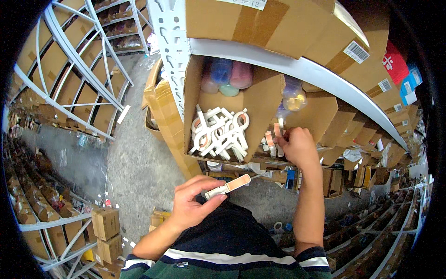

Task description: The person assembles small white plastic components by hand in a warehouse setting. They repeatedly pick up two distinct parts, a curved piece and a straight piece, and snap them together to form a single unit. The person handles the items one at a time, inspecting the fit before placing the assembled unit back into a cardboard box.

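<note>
My left hand (193, 199) pinches a white plastic clip with an orange pad (238, 183) between thumb and fingers, in front of my body. Farther right, my right hand (297, 145) reaches into a cardboard box. Its fingers are closed at a similar white clip with an orange strip (277, 129), and the fingertips are partly hidden. Another such clip (269, 138) stands just left of it. In the neighbouring open box (260, 111) lies a heap of white ring-shaped clips (220, 132). Behind the heap are blue, pink and green rolled bundles (227, 74).
A pale metal shelf beam (274, 55) curves above the boxes, with taped cartons (251, 21) on it. A perforated upright (168, 51) rises to the left. Below the shelf is grey concrete floor (148, 144). More racks and stacked cartons (105, 224) stand to the left.
</note>
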`<state>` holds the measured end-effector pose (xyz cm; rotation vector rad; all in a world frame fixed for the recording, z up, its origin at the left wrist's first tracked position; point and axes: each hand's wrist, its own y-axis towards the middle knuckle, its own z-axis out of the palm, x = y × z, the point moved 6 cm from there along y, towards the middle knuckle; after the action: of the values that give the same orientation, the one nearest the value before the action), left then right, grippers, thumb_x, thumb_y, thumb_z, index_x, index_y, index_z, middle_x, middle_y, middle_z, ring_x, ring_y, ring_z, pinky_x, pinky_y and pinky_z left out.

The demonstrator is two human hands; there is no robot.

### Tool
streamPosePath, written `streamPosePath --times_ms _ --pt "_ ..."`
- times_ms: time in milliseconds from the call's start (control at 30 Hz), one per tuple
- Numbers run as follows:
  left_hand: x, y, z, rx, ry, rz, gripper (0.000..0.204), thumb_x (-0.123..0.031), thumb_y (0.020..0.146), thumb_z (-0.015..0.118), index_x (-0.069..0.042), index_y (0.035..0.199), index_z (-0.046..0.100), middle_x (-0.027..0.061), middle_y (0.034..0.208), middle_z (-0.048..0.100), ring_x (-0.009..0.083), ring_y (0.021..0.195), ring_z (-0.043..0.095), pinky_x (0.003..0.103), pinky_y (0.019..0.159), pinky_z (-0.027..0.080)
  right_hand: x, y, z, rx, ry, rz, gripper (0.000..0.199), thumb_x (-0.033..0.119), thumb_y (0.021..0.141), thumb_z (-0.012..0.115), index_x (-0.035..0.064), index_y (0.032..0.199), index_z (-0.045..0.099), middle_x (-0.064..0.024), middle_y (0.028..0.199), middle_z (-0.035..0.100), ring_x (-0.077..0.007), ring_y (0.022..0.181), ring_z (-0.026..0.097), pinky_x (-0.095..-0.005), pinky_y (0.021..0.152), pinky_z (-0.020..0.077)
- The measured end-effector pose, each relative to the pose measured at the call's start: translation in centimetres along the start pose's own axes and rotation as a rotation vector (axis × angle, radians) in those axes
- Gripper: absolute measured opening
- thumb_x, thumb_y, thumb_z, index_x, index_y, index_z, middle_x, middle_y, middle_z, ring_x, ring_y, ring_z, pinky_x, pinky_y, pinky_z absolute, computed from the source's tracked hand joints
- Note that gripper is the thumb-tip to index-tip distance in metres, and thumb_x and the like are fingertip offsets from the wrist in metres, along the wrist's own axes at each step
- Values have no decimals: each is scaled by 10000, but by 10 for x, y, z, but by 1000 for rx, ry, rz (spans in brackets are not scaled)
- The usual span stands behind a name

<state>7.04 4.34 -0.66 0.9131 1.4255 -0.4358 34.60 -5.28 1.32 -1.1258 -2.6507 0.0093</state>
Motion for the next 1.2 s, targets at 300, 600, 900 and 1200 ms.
streamPosePath --times_ms 300,600,900,1200 --pt "-8 -2 7 -5 38 70 260 -17 712 785 -2 958 700 120 924 690 215 821 662 301 733 512 -7 -2 -4 -52 -83 -49 276 225 798 675 -39 718 679 -265 757 638 -434 756 629 -479 741 514" --pt "-9 -8 8 -1 48 29 246 -1 705 777 13 933 687 133 915 683 220 839 652 309 751 502 7 -3 -9 -80 -108 -52 274 257 830 652 -16 823 679 -251 816 649 -424 787 634 -493 733 512" --pt "-10 -6 4 -51 -10 28 247 -8 739 759 11 975 691 114 938 691 204 865 651 302 776 498 23 7 8 -47 -140 -334 183 204 806 662 68 928 667 -146 931 632 -369 820 636 -490 725 503" --pt "-10 -2 2 -80 -503 -189 257 69 836 651 62 1087 593 160 992 679 191 834 681 303 769 558 2 -69 -79 -227 1003 -203 62 45 876 598 -14 893 609 -148 923 675 -200 684 671 -303 582 532"
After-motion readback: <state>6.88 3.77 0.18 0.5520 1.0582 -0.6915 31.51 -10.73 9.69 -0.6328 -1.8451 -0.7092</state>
